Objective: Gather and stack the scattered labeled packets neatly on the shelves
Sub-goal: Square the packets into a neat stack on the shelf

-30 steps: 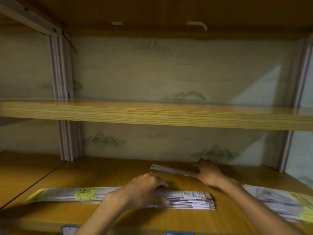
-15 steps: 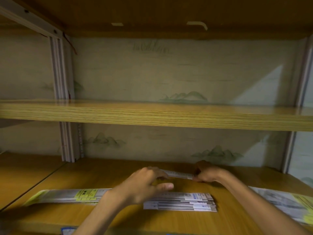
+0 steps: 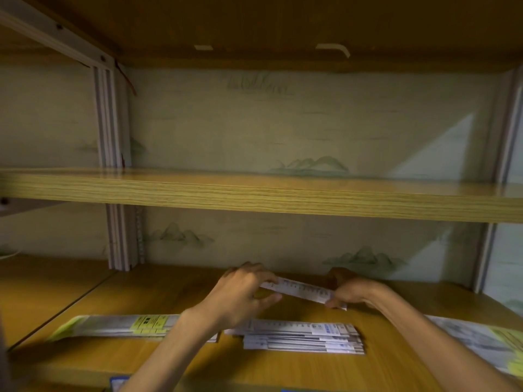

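A long narrow white packet [image 3: 300, 290] is held just above the lower shelf [image 3: 141, 290], tilted down to the right. My left hand [image 3: 240, 295] pinches its left end and my right hand [image 3: 351, 288] grips its right end. In front of it a stack of similar white packets [image 3: 305, 336] with blue labels lies on the shelf. To the left of the stack lies a long packet with a yellow label [image 3: 124, 328], partly hidden by my left forearm.
More packets with yellow labels [image 3: 486, 345] lie at the right of the lower shelf. A bare wooden shelf [image 3: 254, 193] runs across above. A metal upright [image 3: 119, 236] stands at the back left, another upright [image 3: 486, 256] at the right.
My left hand left the stack and moved back to the single packet's left end. Both hands now hold that packet, lifted slightly off the shelf.
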Tool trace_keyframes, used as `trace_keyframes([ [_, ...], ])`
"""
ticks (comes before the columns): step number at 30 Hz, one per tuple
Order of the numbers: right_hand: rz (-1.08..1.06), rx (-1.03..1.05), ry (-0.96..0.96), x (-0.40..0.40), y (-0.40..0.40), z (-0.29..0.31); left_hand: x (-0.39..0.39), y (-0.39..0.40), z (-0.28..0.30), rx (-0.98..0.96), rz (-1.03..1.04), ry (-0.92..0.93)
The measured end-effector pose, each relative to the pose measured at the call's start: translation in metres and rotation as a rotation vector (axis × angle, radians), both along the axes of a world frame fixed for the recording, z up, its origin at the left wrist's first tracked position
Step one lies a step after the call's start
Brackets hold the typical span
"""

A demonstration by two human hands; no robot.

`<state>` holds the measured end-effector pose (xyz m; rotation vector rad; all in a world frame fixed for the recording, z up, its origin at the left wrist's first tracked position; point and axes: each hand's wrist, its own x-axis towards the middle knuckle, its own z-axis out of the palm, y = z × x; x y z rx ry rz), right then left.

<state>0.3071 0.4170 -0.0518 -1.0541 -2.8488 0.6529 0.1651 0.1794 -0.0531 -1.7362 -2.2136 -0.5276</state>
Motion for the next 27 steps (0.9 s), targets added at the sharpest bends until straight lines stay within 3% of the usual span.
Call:
trace_keyframes([
  [6, 0.032, -0.126, 0.334, 0.016, -0.011, 0.016, 0.003, 0.009, 0.011, 0.058, 0.057, 0.178],
  [13, 0.112, -0.362, 0.510, 0.047, -0.036, 0.041, 0.010, 0.006, 0.024, 0.039, 0.079, 0.246],
  [18, 0.189, -0.360, 0.490, 0.053, -0.042, 0.037, 0.016, 0.000, 0.023, 0.039, 0.024, 0.221],
  [23, 0.276, -0.303, 0.365, 0.062, -0.045, 0.034, 0.018, -0.007, 0.022, -0.103, -0.025, -0.050],
  [27, 0.321, -0.182, 0.248, 0.065, -0.046, 0.026, 0.022, -0.008, 0.018, -0.207, -0.032, -0.163],
])
